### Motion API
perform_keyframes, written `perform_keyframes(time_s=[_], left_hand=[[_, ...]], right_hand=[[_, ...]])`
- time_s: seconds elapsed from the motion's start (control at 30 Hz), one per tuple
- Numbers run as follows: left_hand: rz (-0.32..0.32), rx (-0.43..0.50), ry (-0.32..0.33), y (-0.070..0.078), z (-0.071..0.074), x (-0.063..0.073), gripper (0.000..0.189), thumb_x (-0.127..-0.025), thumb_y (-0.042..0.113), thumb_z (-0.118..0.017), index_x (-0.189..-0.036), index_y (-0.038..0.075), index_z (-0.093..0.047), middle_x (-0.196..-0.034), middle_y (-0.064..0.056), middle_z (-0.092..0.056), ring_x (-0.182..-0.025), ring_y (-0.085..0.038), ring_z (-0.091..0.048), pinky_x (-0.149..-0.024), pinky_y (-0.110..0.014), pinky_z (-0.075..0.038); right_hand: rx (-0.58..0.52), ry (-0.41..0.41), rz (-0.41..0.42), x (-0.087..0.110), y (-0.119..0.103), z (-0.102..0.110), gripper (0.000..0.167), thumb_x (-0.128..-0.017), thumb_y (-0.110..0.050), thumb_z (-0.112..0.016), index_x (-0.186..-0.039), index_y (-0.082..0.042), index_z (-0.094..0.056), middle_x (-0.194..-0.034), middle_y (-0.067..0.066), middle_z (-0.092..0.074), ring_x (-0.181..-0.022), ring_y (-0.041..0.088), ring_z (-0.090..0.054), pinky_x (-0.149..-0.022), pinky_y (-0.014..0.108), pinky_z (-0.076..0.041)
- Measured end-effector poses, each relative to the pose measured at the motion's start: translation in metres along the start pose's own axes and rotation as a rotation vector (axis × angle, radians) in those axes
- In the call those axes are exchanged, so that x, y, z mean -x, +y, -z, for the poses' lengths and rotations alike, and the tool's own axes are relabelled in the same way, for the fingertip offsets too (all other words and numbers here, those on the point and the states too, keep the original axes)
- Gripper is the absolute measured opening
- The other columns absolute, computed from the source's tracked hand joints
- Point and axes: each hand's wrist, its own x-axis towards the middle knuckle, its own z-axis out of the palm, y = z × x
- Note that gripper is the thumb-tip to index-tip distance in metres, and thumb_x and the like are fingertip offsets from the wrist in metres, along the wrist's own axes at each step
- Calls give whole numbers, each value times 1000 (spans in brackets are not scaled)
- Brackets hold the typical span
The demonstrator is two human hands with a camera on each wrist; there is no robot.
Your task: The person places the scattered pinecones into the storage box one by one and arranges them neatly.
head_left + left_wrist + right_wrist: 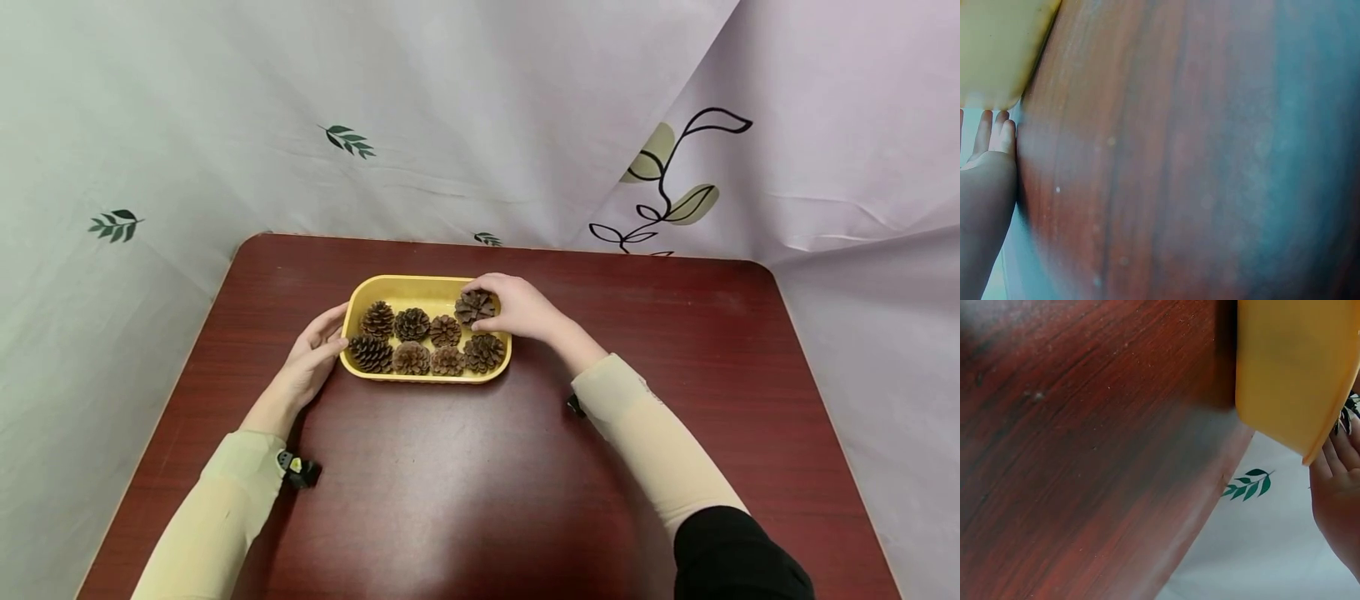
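Observation:
A yellow plastic tray (408, 288) sits near the back of the table, with several brown pine cones in two rows inside. At its left end, my left hand (309, 358) holds the tray, thumb at the rim and fingers along the outer wall; the left wrist view shows those fingers (1004, 134) against the tray's end. My right hand (517, 307) reaches over the right end and grips a pine cone (474, 307) in the back right corner between thumb and fingers. In the right wrist view the tray wall (1297, 369) hides most of that cone.
The dark red wooden table (420, 483) spreads in front of the tray and to both sides. A pale cloth (465, 100) with leaf prints hangs behind the table's back edge. A small black device (300, 471) is strapped at the left wrist.

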Motion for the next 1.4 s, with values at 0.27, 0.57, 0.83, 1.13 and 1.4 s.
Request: perform_keyframes(time_s=[0.27, 0.57, 0.83, 1.13, 1.4], left_hand=[[4, 3, 5, 1, -2, 0, 49, -103, -10, -54, -145, 16, -59, -141, 10, -67, -130, -4, -60, -106, -16, -48], [-1, 5, 5, 0, -3, -2, 51, -103, -11, -52, -145, 15, -59, -141, 9, -68, -130, -4, -61, -107, -16, -47], [-4, 11, 9, 0, -3, -2, 51, -103, -12, -51, -145, 16, -59, -142, 10, -67, -131, -4, -60, -107, -16, -47], [2, 5, 15, 1, -2, -2, 52, -103, -13, -50, -144, 17, -60, -142, 11, -67, -131, -4, -60, -108, -16, -47], [5, 9, 15, -2, 0, -2, 52, -103, -13, -51, -145, 16, -59, -141, 10, -67, -129, -3, -61, -106, -16, -48]], right_hand=[[136, -48, 8, -6, -2, -2, 62, -88, -26, -88, -144, -11, -65, -146, 11, -66, -135, 29, -62, -118, 47, -48], [215, -91, 7, -8, -5, -1, 63, -89, -27, -87, -146, -11, -63, -151, 10, -63, -141, 29, -59, -122, 46, -44], [261, -115, 13, -9, -7, -3, 58, -92, -26, -85, -145, -11, -65, -151, 8, -64, -143, 27, -58, -122, 43, -43], [264, -128, 14, -12, -7, -4, 58, -92, -27, -85, -144, -11, -65, -151, 8, -64, -143, 26, -58, -122, 42, -43], [166, -100, 19, -8, -4, 0, 54, -94, -24, -83, -143, -12, -66, -149, 8, -65, -143, 27, -58, -123, 44, -42]])
